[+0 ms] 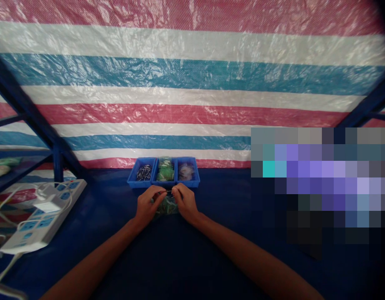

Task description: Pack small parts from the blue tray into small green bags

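Observation:
My left hand and my right hand meet over the dark blue table, fingers pinched together. Between the fingertips runs a thin small part, too small to name. Under the hands lies a clear bag of green pieces. Just beyond the hands stand three small blue bins in a row: the left bin holds dark metal pins, the middle bin green pieces, the right bin pale clear parts.
A white power strip with a plugged-in white adapter lies at the left table edge. Blue shelf framing rises on the left. A striped red, white and blue tarp hangs behind. A blurred patch covers the right.

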Action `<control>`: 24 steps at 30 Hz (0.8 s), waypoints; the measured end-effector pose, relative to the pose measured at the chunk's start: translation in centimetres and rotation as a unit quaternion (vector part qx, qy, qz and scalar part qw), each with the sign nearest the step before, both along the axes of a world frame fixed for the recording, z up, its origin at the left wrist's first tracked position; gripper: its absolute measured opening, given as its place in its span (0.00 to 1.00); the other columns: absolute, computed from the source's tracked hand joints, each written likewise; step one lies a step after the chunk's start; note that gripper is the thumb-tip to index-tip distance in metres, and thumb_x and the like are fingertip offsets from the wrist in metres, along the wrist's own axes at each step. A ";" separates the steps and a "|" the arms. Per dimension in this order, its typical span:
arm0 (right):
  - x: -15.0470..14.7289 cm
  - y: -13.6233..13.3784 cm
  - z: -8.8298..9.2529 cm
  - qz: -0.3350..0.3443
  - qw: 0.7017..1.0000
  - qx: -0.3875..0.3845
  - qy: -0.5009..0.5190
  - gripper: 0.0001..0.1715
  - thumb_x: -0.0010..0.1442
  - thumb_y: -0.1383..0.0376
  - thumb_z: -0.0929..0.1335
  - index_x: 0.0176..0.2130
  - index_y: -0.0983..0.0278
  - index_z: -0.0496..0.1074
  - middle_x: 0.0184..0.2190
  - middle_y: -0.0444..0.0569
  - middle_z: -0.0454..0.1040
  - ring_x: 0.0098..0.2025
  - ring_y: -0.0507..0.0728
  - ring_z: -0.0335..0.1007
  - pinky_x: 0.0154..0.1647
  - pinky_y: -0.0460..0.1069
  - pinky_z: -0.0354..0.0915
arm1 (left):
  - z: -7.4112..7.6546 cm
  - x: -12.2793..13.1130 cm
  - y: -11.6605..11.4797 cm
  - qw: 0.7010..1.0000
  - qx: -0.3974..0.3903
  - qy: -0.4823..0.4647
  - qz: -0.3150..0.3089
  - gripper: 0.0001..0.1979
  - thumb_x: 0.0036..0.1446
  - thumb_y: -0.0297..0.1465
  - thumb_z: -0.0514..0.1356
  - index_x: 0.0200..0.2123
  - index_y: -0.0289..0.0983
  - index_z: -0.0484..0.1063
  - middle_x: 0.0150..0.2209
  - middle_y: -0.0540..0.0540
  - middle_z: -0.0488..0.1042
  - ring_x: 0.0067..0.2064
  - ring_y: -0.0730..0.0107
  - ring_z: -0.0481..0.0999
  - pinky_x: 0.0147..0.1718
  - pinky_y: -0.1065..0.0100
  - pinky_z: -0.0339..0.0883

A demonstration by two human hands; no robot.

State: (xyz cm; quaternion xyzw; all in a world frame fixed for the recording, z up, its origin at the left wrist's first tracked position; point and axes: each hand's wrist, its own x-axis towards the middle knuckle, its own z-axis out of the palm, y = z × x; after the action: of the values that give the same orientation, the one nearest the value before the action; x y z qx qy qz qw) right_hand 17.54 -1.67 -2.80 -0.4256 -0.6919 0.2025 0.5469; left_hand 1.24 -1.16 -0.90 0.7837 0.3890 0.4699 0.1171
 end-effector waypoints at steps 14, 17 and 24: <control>0.0 -0.3 -0.2 0.041 0.998 0.023 0.031 0.10 0.61 0.60 0.63 0.34 0.63 0.69 0.27 0.46 0.67 0.28 0.52 0.64 0.31 0.46 0.62 | 0.3 -0.3 -0.3 1.000 0.023 0.011 0.018 0.11 0.59 0.32 0.56 0.26 0.36 0.72 0.26 0.48 0.74 0.29 0.72 0.73 0.34 0.70 0.66; 0.0 -0.2 -0.2 0.034 0.999 0.024 0.024 0.12 0.62 0.61 0.61 0.31 0.63 0.68 0.26 0.46 0.67 0.28 0.52 0.63 0.31 0.46 0.61 | 0.1 -0.4 -0.2 1.000 0.017 0.017 0.016 0.13 0.60 0.33 0.55 0.26 0.36 0.72 0.26 0.49 0.74 0.28 0.72 0.72 0.33 0.70 0.66; 0.0 -0.2 -0.1 0.025 0.999 0.027 0.021 0.16 0.64 0.61 0.59 0.29 0.63 0.66 0.25 0.45 0.65 0.28 0.52 0.61 0.31 0.47 0.59 | -0.2 -0.4 -0.1 1.000 0.009 0.002 0.019 0.09 0.58 0.34 0.58 0.39 0.37 0.74 0.33 0.47 0.76 0.29 0.72 0.74 0.34 0.69 0.68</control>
State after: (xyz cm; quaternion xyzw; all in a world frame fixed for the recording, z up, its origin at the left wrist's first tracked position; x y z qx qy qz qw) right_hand 17.57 -1.87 -2.86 -0.3891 -0.6956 0.2062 0.5676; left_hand 0.81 -1.22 -1.06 0.7779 0.4003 0.4738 0.1004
